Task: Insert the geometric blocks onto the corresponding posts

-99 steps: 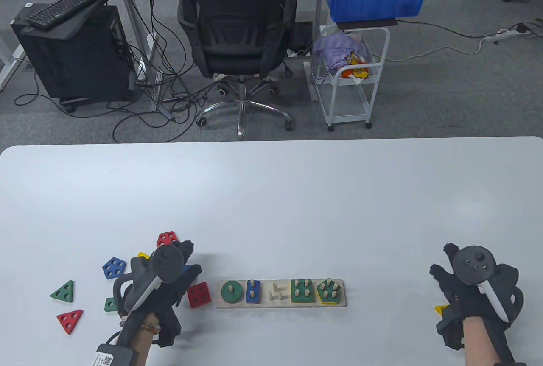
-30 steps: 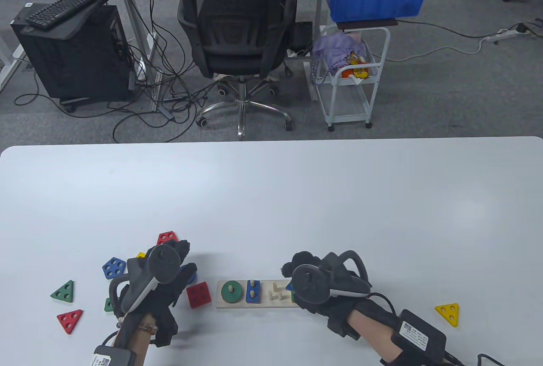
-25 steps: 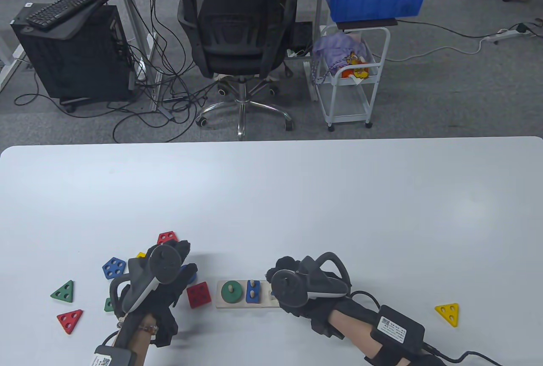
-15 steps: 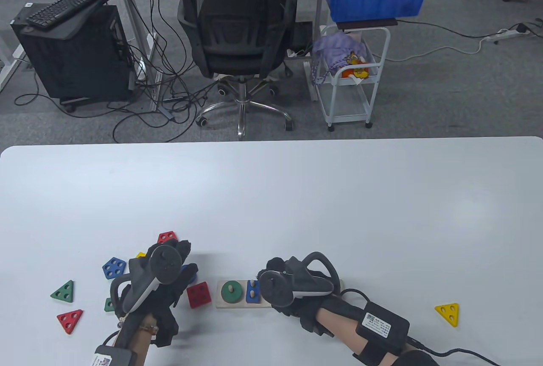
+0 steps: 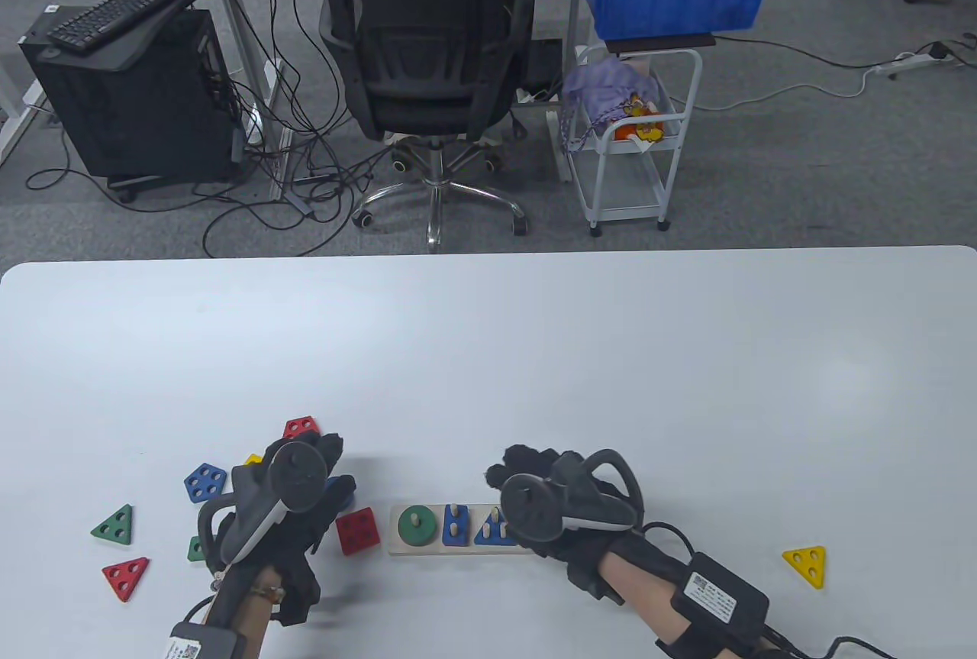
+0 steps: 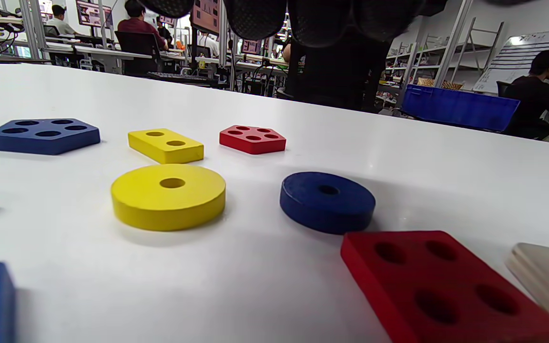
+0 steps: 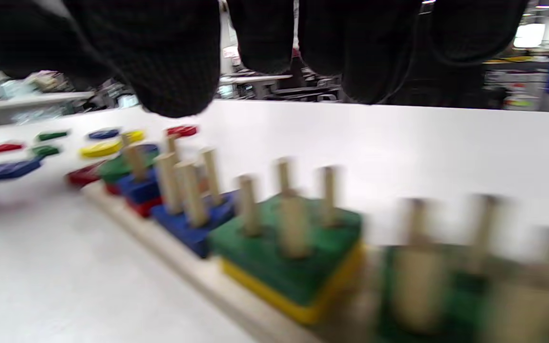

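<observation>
The wooden peg board (image 5: pixel 427 548) lies near the front edge. A green disc (image 5: pixel 417 527), a blue rectangle (image 5: pixel 456 524) and a blue triangle (image 5: pixel 492 531) sit on its posts. My right hand (image 5: pixel 507 466) hovers open and empty over the board's right half. In the right wrist view its fingers (image 7: pixel 179 71) hang above the blue triangle (image 7: pixel 188 219), the green square (image 7: pixel 293 257) and a blurred green pentagon (image 7: pixel 446 286). My left hand (image 5: pixel 336 468) rests open left of the board, holding nothing. Its fingers (image 6: pixel 255 14) hang above a blue disc (image 6: pixel 327 202).
Loose blocks lie at the left: red square (image 5: pixel 356 531), blue pentagon (image 5: pixel 204 482), red pentagon (image 5: pixel 301 426), green triangle (image 5: pixel 114 525), red triangle (image 5: pixel 126 576). A yellow disc (image 6: pixel 168 195) and a yellow rectangle (image 6: pixel 166 145) show in the left wrist view. A yellow triangle (image 5: pixel 805 563) lies at the right.
My right hand brought the blue triangle from the right to the board, let it go on the three posts, and drew back slightly to the right. My left hand barely moved.
</observation>
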`<control>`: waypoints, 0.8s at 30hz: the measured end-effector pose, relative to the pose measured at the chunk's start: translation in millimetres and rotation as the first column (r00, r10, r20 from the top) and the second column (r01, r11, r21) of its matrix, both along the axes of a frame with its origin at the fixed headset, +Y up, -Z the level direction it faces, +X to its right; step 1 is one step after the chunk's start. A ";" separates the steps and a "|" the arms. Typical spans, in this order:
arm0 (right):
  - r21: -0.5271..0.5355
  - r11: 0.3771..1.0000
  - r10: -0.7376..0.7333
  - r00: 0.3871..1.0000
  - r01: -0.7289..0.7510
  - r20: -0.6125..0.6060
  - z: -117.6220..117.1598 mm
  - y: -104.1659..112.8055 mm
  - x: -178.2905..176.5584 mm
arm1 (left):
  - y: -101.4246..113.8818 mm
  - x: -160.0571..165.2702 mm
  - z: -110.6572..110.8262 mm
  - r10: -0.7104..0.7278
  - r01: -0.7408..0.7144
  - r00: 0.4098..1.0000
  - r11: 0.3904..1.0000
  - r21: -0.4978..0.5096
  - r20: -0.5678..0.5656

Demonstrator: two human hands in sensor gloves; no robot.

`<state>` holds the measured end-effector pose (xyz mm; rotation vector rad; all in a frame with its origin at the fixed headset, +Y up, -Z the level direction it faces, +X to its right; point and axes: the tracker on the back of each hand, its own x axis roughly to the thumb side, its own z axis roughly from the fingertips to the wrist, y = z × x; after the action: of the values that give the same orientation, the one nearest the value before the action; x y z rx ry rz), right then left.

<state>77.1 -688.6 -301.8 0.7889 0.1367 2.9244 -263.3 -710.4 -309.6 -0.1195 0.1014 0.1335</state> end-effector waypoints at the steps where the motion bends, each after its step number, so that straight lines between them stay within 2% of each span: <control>1: -0.014 1.000 -0.017 0.999 0.018 0.042 -1.4 2.2 13.8 | 0.1 -0.2 0.0 0.001 -0.001 1.000 1.000 0.000 -0.001; 4: -0.020 0.996 -0.082 0.971 0.089 0.223 -1.8 4.9 75.2 | 0.2 -0.2 0.3 -0.001 0.001 1.000 1.000 0.000 -0.002; 7: -0.025 0.991 -0.110 0.904 0.132 0.414 6.0 -0.2 135.8 | 0.5 0.6 0.6 0.000 0.000 1.000 1.000 0.001 0.002; 8: -0.029 0.990 -0.109 0.891 0.136 0.440 7.7 -1.3 144.5 | 0.5 0.7 0.6 0.001 -0.001 1.000 1.000 0.001 0.002; 9: -0.039 0.989 -0.103 0.851 0.143 0.515 12.7 -5.4 169.1 | 0.3 0.8 0.5 0.001 -0.001 1.000 1.000 0.000 0.003; 12: -0.060 0.987 -0.079 0.768 0.151 0.636 20.6 -13.1 205.0 | -0.2 0.8 0.4 -0.003 0.003 1.000 1.000 -0.004 0.004; 14: -0.061 0.988 -0.047 0.659 0.141 0.750 26.0 -22.0 236.2 | -0.3 0.7 0.6 -0.004 0.004 1.000 1.000 -0.007 0.004; 16: -0.117 0.985 0.015 0.611 0.128 0.792 29.6 -28.5 251.6 | -0.2 0.7 0.7 -0.005 0.005 1.000 1.000 -0.008 0.004; 18: -0.233 0.965 0.123 0.572 0.123 0.811 35.7 -39.5 263.9 | 0.1 0.4 0.6 -0.004 0.004 1.000 1.000 -0.006 0.003; 20: -0.325 0.937 0.194 0.584 0.128 0.788 40.4 -48.0 267.5 | -0.2 -0.1 0.4 -0.003 0.003 1.000 1.000 -0.008 0.001; 22: -0.361 0.925 0.225 0.592 0.121 0.774 45.1 -53.9 266.7 | -1.0 -0.3 0.2 -0.008 0.008 1.000 1.000 -0.013 -0.001; 24: -0.329 0.943 0.234 0.597 0.052 0.767 46.5 -54.6 262.6 | -1.9 0.0 0.1 -0.010 0.010 1.000 1.000 -0.018 0.000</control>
<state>339.7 -743.2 -255.2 -0.6421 0.5550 2.8995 -263.3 -712.3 -309.6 -0.1372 0.1036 0.1226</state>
